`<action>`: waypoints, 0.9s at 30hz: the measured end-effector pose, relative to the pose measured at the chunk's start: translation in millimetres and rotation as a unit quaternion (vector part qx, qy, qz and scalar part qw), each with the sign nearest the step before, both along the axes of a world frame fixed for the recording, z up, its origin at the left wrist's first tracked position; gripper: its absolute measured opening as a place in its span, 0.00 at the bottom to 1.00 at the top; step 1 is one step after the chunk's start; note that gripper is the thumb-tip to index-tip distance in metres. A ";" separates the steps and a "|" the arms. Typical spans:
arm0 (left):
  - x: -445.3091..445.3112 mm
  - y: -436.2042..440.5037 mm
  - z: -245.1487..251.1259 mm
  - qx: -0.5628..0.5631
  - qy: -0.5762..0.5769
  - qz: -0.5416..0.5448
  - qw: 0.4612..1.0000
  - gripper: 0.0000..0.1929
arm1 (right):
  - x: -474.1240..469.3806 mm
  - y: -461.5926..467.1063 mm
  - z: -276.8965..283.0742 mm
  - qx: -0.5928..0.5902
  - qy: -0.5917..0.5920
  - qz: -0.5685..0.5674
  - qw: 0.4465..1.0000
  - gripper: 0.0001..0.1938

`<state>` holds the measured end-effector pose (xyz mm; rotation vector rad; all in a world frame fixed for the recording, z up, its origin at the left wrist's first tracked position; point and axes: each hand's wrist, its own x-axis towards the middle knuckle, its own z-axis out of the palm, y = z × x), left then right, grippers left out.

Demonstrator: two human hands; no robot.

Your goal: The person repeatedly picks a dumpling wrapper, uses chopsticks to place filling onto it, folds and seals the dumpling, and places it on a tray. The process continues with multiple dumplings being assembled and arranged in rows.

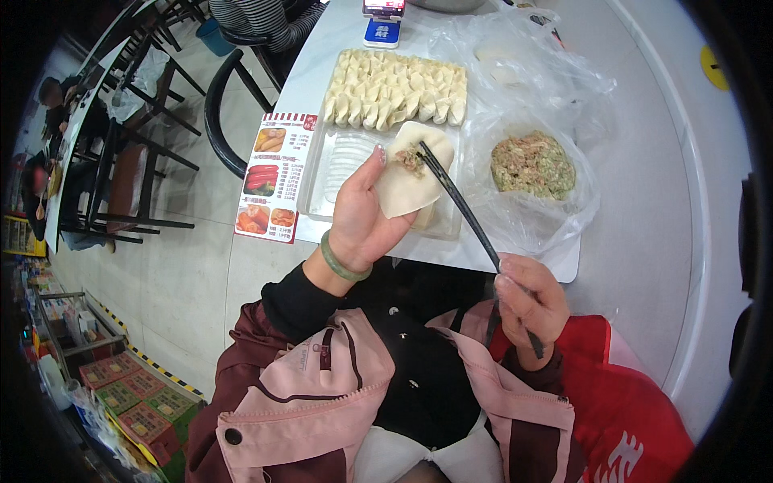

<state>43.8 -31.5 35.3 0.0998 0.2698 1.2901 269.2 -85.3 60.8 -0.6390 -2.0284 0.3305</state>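
Note:
My left hand [366, 211] holds up a round dough wrapper [430, 192], which lies across the palm and fingers. A small lump of meat filling [409, 160] sits on the wrapper. Black chopsticks [462, 205] are gripped in my right hand [531, 296], and their tips touch the filling. Behind the wrapper stands a clear plastic tray [313, 181] with rows of folded wontons [395, 87] in its far part. To the right, a mound of chopped meat and green filling [534, 164] lies in a clear plastic bag [580, 205].
A printed price sheet [275, 181] lies left of the tray on the white table [338, 36]. A phone on a blue stand [382, 31] is at the back. Another plastic bag [519, 54] holds pale wrappers. A black chair [223, 121] and a person in stripes [266, 18] are beyond the left edge.

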 end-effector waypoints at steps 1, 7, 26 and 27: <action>-0.9 -0.1 -0.9 -0.012 0.012 0.004 1.000 0.24 | -0.1 0.5 -0.9 0.013 -0.002 0.005 1.000 0.10; -9.8 0.6 -11.1 0.080 -0.145 -0.036 0.986 0.24 | 5.3 1.4 -4.1 0.018 0.093 -0.036 0.995 0.07; -12.4 0.7 -10.0 0.008 -0.024 -0.050 0.998 0.26 | 38.6 20.3 13.6 -0.054 0.237 -0.235 0.941 0.11; -13.1 0.5 -10.1 0.002 -0.008 -0.050 0.999 0.26 | 46.1 22.7 18.4 -0.080 0.219 -0.254 0.939 0.10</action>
